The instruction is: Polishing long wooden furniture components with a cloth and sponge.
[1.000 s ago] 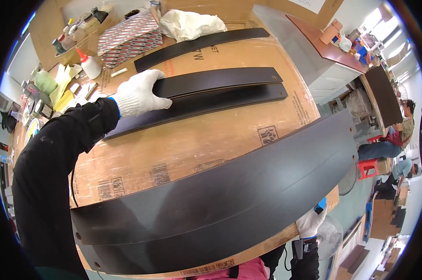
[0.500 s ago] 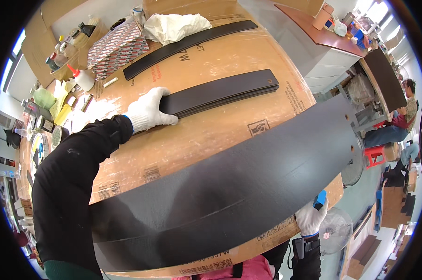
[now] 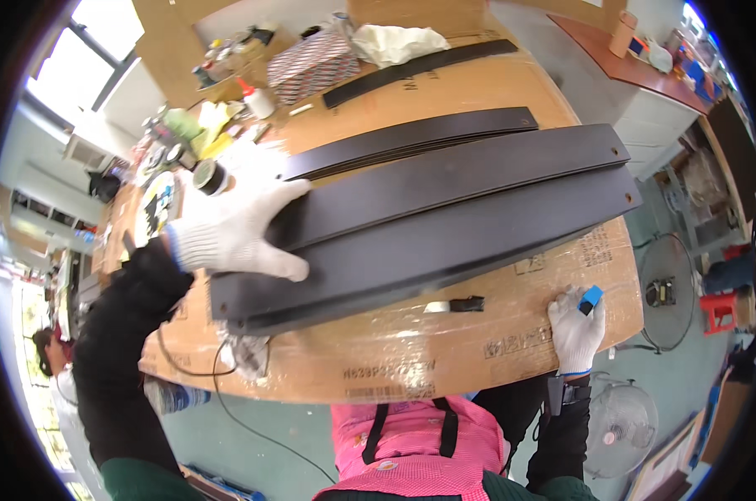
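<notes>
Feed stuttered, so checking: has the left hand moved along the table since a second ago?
Yes. The left hand has come back from mid-table toward the near left edge of the cardboard-covered table and now presses the near end of the big black panel.

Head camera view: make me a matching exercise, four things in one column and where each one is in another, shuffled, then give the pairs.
Things:
1. left hand
2. right hand
3. white cloth
4. floor fan

Places:
A. on the floor off the table's right side
B. at the near right edge of the cardboard-covered table, holding a small blue object
C. bunched at the table's far end
D. spread on the left end of the long dark panels

Pairs: 1-D, 2-B, 3-C, 4-A
</notes>
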Action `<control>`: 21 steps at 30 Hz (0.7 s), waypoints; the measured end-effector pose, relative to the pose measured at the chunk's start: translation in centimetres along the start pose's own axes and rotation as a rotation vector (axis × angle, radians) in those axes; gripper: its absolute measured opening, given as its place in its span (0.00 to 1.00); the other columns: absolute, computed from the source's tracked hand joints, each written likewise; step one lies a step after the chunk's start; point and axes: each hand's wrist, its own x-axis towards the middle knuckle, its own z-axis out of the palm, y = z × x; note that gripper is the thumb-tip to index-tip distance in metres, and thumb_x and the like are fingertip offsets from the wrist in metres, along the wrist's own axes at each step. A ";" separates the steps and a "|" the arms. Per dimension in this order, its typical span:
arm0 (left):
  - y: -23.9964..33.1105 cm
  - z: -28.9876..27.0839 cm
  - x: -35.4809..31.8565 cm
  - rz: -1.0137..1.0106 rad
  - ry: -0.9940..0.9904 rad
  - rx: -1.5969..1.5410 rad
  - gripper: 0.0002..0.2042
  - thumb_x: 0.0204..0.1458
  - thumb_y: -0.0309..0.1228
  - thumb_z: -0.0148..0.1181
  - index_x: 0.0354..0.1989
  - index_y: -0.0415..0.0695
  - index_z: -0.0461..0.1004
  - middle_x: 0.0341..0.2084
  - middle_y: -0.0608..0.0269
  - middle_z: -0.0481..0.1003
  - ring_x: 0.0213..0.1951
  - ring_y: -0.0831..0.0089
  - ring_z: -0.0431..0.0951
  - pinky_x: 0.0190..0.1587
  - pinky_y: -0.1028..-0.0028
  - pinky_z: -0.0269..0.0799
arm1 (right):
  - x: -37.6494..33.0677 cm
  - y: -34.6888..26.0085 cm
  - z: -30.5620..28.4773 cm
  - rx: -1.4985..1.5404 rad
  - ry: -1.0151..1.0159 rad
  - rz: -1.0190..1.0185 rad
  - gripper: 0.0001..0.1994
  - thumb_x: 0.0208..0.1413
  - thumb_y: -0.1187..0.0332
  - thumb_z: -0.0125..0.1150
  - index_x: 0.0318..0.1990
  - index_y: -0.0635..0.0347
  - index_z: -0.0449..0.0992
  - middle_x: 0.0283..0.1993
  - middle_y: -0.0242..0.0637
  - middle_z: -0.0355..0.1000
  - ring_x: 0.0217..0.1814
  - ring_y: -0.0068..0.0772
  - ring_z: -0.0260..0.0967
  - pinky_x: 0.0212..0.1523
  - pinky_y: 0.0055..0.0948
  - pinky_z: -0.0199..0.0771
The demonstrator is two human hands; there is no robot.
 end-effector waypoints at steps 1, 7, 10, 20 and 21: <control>0.0 1.3 -0.2 0.009 0.069 -0.058 0.45 0.47 0.53 0.76 0.72 0.42 0.68 0.64 0.44 0.74 0.67 0.48 0.72 0.70 0.56 0.65 | 0.1 -0.1 -0.2 0.011 -0.020 0.018 0.18 0.72 0.51 0.58 0.58 0.51 0.78 0.60 0.44 0.76 0.58 0.47 0.74 0.62 0.52 0.75; -0.6 3.0 -1.4 -0.064 0.388 0.120 0.38 0.54 0.54 0.71 0.64 0.36 0.72 0.51 0.39 0.79 0.55 0.46 0.81 0.59 0.57 0.76 | 1.2 -0.8 -1.4 -0.040 -0.194 0.034 0.16 0.72 0.52 0.58 0.56 0.50 0.77 0.62 0.42 0.76 0.65 0.42 0.71 0.66 0.51 0.71; 0.1 0.0 -4.3 -0.059 0.491 0.038 0.36 0.53 0.46 0.75 0.66 0.40 0.69 0.53 0.42 0.76 0.56 0.48 0.79 0.58 0.59 0.75 | 1.9 -1.0 -1.8 -0.028 -0.172 0.064 0.16 0.72 0.52 0.58 0.56 0.51 0.77 0.61 0.41 0.76 0.66 0.43 0.70 0.68 0.52 0.69; 14.5 10.3 -18.5 -0.019 0.626 -0.094 0.39 0.37 0.38 0.83 0.61 0.41 0.73 0.47 0.49 0.79 0.50 0.48 0.81 0.54 0.57 0.78 | -6.2 -1.2 1.1 0.118 -0.500 0.015 0.17 0.62 0.53 0.69 0.42 0.48 0.67 0.38 0.27 0.63 0.39 0.30 0.61 0.42 0.34 0.62; 16.0 12.8 -18.0 -0.033 0.565 -0.199 0.38 0.39 0.40 0.82 0.61 0.42 0.73 0.47 0.49 0.79 0.50 0.48 0.81 0.54 0.57 0.78 | -8.0 -1.5 1.8 0.126 -0.628 0.051 0.19 0.62 0.52 0.69 0.39 0.46 0.62 0.35 0.26 0.57 0.35 0.28 0.57 0.38 0.32 0.58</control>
